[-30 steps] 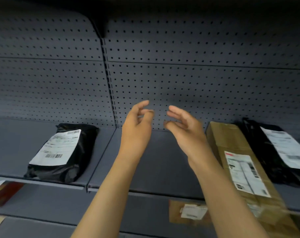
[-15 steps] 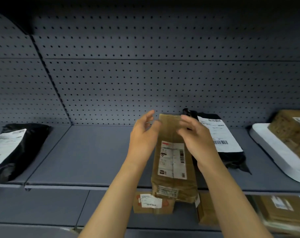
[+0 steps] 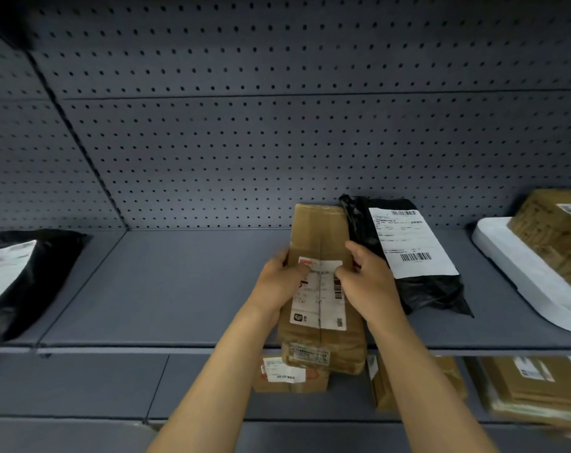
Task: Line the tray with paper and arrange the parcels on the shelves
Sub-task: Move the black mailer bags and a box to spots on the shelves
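A long brown cardboard parcel [image 3: 320, 230] with a white label lies on the grey shelf [image 3: 186, 289], its near end jutting over the front edge. My left hand [image 3: 282, 282] grips its left side and my right hand [image 3: 366, 279] grips its right side, thumbs on the label. A black bag parcel [image 3: 418, 289] with a white label lies right beside it, touching my right hand. A white tray [image 3: 522, 276] at the far right holds a brown box [image 3: 552, 230].
Another black bag parcel [image 3: 26, 279] lies at the shelf's far left. The lower shelf holds several brown parcels [image 3: 290, 377] and flat envelopes [image 3: 532, 390]. A perforated grey back panel [image 3: 277, 142] stands behind. Bare shelf stretches between the left bag and my hands.
The view swung right, bringing the tray into sight. My hands, apart and empty a second ago, have closed on both sides of the brown parcel.
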### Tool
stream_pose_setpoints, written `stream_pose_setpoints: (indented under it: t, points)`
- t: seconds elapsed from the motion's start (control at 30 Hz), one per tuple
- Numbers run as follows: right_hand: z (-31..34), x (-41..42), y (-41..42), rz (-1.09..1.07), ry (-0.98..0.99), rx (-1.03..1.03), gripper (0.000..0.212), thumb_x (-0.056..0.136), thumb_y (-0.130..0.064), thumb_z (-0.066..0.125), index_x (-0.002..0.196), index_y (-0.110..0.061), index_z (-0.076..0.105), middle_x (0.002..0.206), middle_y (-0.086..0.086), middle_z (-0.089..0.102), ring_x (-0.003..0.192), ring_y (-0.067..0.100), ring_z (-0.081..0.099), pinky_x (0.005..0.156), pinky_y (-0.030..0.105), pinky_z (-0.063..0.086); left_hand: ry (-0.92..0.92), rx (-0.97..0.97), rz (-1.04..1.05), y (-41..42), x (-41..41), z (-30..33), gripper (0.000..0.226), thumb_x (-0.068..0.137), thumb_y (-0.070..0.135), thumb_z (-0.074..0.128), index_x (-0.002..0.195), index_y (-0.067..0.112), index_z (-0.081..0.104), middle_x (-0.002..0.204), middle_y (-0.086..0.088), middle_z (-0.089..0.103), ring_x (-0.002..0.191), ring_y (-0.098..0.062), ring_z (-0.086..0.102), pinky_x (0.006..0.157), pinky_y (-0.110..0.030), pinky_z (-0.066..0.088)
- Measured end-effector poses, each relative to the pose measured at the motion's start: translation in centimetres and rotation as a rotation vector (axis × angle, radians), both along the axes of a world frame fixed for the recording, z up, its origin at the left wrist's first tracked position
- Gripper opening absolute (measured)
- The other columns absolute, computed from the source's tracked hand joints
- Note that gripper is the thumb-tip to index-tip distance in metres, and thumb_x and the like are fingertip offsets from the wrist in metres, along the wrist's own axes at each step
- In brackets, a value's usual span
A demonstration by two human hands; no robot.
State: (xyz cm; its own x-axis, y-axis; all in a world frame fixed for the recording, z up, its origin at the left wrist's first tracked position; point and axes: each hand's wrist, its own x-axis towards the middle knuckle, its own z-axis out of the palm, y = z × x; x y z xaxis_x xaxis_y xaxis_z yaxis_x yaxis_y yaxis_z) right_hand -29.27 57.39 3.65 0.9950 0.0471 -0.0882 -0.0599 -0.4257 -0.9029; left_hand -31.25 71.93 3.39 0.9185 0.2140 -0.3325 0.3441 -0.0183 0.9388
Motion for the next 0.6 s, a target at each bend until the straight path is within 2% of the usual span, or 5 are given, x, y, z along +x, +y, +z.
stream_pose_setpoints:
  t: [0.1, 0.2, 0.37, 0.43, 0.6]
  points:
    - [0.6, -0.4, 0.2, -0.029, -0.022, 0.101, 0.052, 0.093, -0.006, 0.06, 0.14, -0.028, 0.058, 0.137, -0.008, 0.064, 0.109, -0.004, 0.058, 0.091, 0.017, 0.045, -0.021, -0.035, 0.036, 0.4, -0.5, 0.4, 0.027, 0.098, 0.018, 0.062, 0.124, 0.02, 0.067, 0.107, -0.005, 0.079, 0.094, -0.022, 0.077, 0.08, -0.038, 0.063]
    - [2.6, -0.9, 0.6, -0.071, -0.053, 0.271, 0.048, 0.09, 0.004, 0.062, 0.101, -0.042, 0.069, 0.088, -0.033, 0.072, 0.086, -0.021, 0.063, 0.081, 0.015, 0.05, -0.076, -0.084, 0.07, 1.4, -1.2, 1.7, 0.022, 0.099, 0.018, 0.061, 0.119, 0.024, 0.069, 0.105, 0.0, 0.079, 0.09, -0.015, 0.077, 0.077, -0.033, 0.063]
    - [5.7, -1.8, 4.1, -0.066, -0.16, 0.409, 0.048, 0.087, -0.001, 0.068, 0.128, -0.026, 0.068, 0.112, -0.02, 0.071, 0.1, -0.01, 0.068, 0.091, 0.021, 0.053, -0.16, -0.115, 0.109, 5.6, -3.3, 5.1, 0.03, 0.1, 0.019, 0.06, 0.128, 0.026, 0.065, 0.113, 0.0, 0.078, 0.095, -0.015, 0.077, 0.083, -0.034, 0.062]
    - [6.5, -2.3, 6.7, -0.026, -0.193, 0.421, 0.048, 0.087, -0.001, 0.067, 0.127, -0.027, 0.069, 0.112, -0.02, 0.072, 0.1, -0.011, 0.067, 0.087, 0.016, 0.053, -0.186, -0.091, 0.143, 8.2, -4.1, 6.3, 0.034, 0.099, 0.017, 0.059, 0.131, 0.026, 0.064, 0.114, -0.001, 0.078, 0.095, -0.016, 0.077, 0.083, -0.035, 0.062]
    - [7.4, -3.7, 15.7, 0.087, -0.205, 0.454, 0.048, 0.087, 0.003, 0.065, 0.128, -0.021, 0.068, 0.104, -0.02, 0.071, 0.096, -0.013, 0.068, 0.077, 0.011, 0.055, -0.229, 0.066, 0.226, 16.2, -7.5, 8.6, 0.038, 0.092, 0.025, 0.061, 0.13, 0.028, 0.065, 0.114, 0.002, 0.078, 0.102, -0.024, 0.075, 0.094, -0.052, 0.057]
